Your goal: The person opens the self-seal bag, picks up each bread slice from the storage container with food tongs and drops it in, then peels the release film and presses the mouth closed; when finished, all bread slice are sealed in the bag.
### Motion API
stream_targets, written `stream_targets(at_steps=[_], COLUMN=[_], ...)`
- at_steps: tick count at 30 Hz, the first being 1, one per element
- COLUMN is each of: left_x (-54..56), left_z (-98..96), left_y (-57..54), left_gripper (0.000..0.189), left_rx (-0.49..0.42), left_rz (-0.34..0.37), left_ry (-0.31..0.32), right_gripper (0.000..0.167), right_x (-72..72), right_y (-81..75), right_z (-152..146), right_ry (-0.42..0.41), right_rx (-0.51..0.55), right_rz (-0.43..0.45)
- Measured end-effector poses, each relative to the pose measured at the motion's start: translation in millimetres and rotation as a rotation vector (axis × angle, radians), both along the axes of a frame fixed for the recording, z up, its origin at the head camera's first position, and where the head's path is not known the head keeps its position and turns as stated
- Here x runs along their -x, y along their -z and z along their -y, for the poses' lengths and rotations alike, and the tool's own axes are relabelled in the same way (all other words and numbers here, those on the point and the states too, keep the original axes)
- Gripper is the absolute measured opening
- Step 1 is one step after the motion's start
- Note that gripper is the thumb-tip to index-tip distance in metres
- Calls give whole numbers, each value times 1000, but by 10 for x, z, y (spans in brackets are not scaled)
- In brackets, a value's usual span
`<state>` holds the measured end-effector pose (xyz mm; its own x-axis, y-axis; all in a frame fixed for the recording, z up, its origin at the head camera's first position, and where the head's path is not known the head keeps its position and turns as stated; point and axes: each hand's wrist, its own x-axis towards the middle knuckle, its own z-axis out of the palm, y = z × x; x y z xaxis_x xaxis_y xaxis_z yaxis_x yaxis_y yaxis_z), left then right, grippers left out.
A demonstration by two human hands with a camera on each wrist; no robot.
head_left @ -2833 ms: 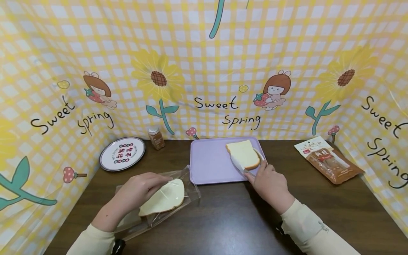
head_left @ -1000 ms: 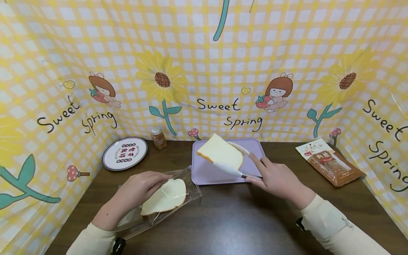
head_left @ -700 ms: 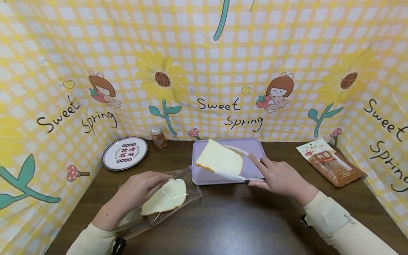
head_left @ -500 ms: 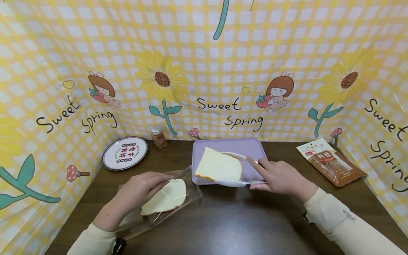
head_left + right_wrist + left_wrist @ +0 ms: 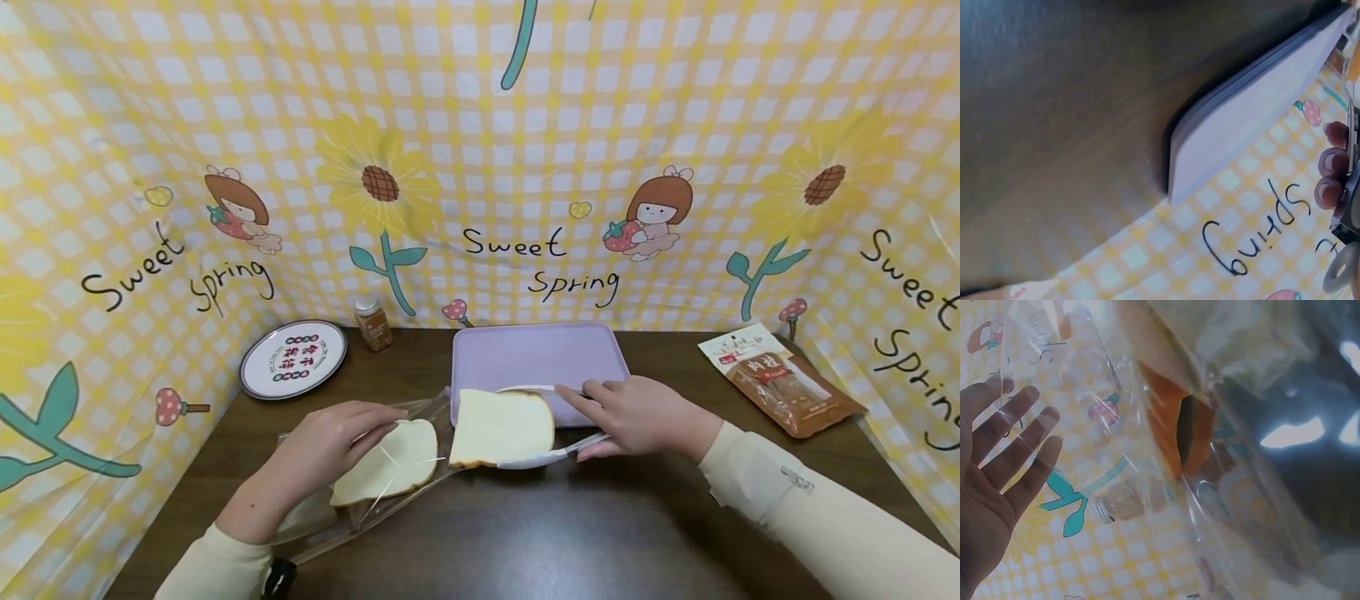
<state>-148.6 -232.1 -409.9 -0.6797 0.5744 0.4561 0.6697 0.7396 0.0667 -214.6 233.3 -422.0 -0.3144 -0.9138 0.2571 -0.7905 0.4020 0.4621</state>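
Note:
My right hand (image 5: 637,417) grips metal tongs with white tips (image 5: 536,458), whose ends clasp a slice of white bread (image 5: 501,425). This slice hangs over the front left part of the lilac tray (image 5: 540,350), its left edge overlapping the mouth of a clear plastic bag (image 5: 442,408). Another bread slice (image 5: 397,458) lies inside the bag. My left hand (image 5: 337,437) is over the bag's upper side. In the left wrist view, the fingers (image 5: 1013,440) are straight and spread behind the clear film. Fingers (image 5: 1332,162) curl around the tongs' metal handle in the right wrist view.
A white plate (image 5: 294,360) with red lettering leans at the back left, beside a small spice jar (image 5: 372,323). At the right lies a brown food packet (image 5: 783,383). A checked cloth (image 5: 510,167) hangs behind the dark table (image 5: 540,533).
With the tongs, my right hand has lifted the bread slice from the tray's right part and carried it left and toward me, to the bag's mouth. The left hand stays put.

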Motion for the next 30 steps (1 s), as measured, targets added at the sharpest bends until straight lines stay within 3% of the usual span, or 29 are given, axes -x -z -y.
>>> stream_targets(at_steps=[10, 21, 30], left_x=[-8, -11, -14], left_z=[6, 5, 16], left_y=[-10, -17, -57], left_gripper=[24, 26, 24], left_rx=[7, 18, 13], left_rz=[19, 13, -11], left_ry=[-5, 5, 19], right_gripper=[89, 89, 89], right_x=[107, 166, 54], right_y=[-82, -130, -132], right_z=[144, 244, 399], right_ry=[-108, -163, -219], right_rx=[-32, -46, 7], right_rz=[-80, -86, -133])
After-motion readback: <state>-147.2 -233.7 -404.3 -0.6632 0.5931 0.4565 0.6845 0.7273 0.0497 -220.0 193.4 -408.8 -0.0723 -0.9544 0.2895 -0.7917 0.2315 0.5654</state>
